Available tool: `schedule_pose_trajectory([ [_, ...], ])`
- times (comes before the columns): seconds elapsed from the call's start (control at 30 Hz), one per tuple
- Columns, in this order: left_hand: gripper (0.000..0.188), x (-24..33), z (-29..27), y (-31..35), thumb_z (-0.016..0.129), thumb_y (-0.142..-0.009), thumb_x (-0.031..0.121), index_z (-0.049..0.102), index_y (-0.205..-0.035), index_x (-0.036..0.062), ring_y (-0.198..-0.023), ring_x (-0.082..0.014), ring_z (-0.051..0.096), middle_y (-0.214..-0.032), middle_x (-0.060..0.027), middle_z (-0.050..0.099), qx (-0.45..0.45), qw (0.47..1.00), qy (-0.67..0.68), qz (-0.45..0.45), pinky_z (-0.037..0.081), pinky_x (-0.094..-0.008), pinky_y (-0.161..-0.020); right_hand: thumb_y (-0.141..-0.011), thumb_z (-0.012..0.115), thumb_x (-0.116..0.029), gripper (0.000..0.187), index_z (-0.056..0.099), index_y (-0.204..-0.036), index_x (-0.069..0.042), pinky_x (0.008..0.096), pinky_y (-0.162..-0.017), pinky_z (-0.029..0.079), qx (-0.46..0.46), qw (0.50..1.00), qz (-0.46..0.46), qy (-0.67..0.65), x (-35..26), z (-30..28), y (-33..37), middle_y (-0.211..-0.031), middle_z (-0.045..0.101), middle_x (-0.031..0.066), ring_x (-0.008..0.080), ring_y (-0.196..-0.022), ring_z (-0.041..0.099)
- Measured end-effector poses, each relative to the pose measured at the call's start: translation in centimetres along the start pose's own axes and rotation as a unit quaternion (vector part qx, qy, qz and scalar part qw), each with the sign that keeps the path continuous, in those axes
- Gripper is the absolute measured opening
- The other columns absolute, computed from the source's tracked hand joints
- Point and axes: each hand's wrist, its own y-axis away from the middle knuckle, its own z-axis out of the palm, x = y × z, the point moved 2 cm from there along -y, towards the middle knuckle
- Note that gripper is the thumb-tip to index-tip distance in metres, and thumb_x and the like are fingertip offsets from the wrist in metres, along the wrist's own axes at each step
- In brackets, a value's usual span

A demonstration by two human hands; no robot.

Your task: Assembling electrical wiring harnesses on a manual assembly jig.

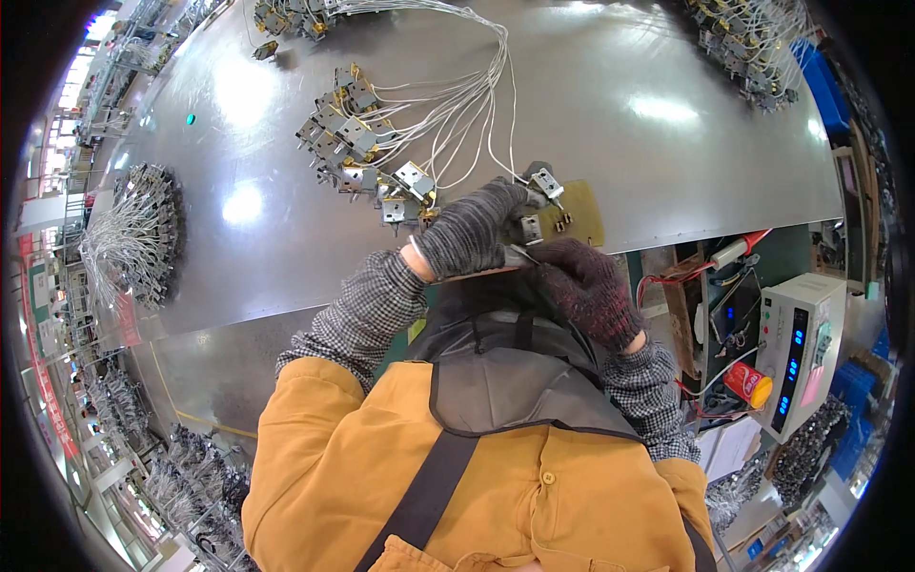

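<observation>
My left hand (474, 227), in a grey striped knit glove, reaches over the near edge of the metal table. Its fingers close on a small silver metal box with a white wire (547, 184). Beneath it lies a yellowish translucent pad (588, 212), with a second silver box (531, 229) and small brass-coloured pins (563, 221) on it. My right hand (588, 291), in a dark maroon speckled glove, is closed at the table edge, close to the left palm. A pale, thin piece shows at its fingertips, too small to name. Left of my hands, several wired metal boxes (357, 138) lie heaped.
White wires (462, 95) run across the metal table (629, 57). Wired bundles lie at left (148, 234) and far right (748, 52). On my right stand a power unit with blue digits (799, 348), a red-and-yellow container (746, 384), a red-ended tool (739, 250) and a blue bin (822, 88).
</observation>
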Motion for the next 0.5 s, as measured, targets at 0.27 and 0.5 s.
schedule_pose_trajectory([
  [0.27,0.068,-5.1,-9.2,3.3,0.088,-0.08,0.031,0.062,-0.138,0.0075,-0.113,-0.0342,0.07,-0.124,-0.0179,0.071,0.007,0.951,-0.247,-0.185,0.056,-0.0441,-0.096,-0.099,0.065,-0.006,0.026,0.069,-0.125,-0.002,0.0367,-0.087,0.058,0.023,0.998,-0.005,0.062,1.2,0.7,-1.2,-0.108,0.077,0.0167,0.027,-0.099,0.076],
  [0.5,0.048,-2.4,-7.6,3.9,0.084,-0.084,0.031,0.068,-0.121,0.0048,-0.1,-0.0249,0.072,-0.11,-0.0112,0.073,0.123,0.979,-0.142,-0.076,0.058,-0.0373,-0.09,-0.099,0.064,-0.006,0.029,0.068,-0.127,-0.01,0.0441,-0.082,0.059,0.09,0.977,-0.072,0.177,1.3,0.6,-1.3,-0.109,0.073,0.0232,0.0408,-0.098,0.073],
])
